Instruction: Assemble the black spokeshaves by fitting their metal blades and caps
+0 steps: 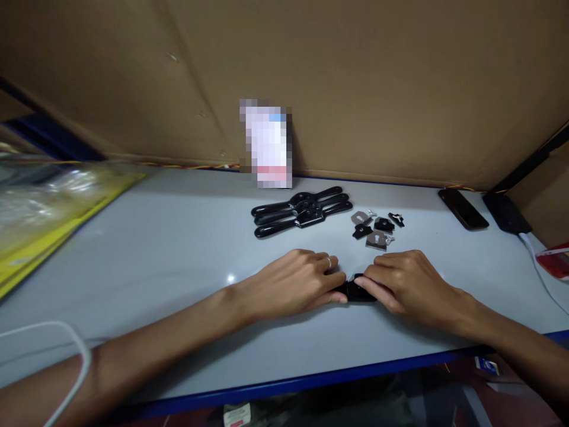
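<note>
Both hands meet over a black tool body [361,292] near the table's front edge. My left hand [306,281], with a ring on one finger, closes round its left part. My right hand [402,281] grips its right part, the thumb lying on top of the middle. Most of the handles are hidden under the fingers. Beyond my hands several black two-handled tool bodies [306,210] lie in a stack. To their right are loose small parts: flat grey metal blades [377,239], black clamp plates [383,224] and silver wing screws [390,240].
A pixelated upright panel [271,145] leans on the cardboard wall [355,89]. At the right lie a dark phone [463,209], a black device [507,213] with a white cable, and a red object [553,261]. Plastic bags [57,201] on yellow material cover the left.
</note>
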The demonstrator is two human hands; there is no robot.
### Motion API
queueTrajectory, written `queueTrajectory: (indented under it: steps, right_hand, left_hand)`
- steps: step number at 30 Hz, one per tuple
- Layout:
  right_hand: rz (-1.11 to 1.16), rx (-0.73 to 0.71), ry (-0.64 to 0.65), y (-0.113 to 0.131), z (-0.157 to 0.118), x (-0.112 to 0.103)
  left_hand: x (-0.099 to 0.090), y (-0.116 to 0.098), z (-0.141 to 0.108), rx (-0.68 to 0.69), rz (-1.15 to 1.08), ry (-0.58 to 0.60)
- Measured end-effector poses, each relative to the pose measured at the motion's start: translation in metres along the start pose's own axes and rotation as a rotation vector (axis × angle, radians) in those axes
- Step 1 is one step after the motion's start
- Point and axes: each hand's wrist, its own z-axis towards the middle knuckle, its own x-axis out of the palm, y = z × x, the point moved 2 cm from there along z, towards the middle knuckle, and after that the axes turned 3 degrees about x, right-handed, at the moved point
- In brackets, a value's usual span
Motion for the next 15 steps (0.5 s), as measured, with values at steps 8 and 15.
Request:
queueTrajectory:
  steps: [8, 15]
  right_hand:
    - [0.179, -0.070, 0.058, 0.004, -0.001, -0.001]
    - [0.150, 0.009, -0.036, -0.010, -0.001, -0.016]
  left_hand:
    - [0.000, 0.000, 0.001, -0.003, -0.007, 0.017]
    - [0.001, 0.000, -0.001, 0.003, 0.011, 0.007]
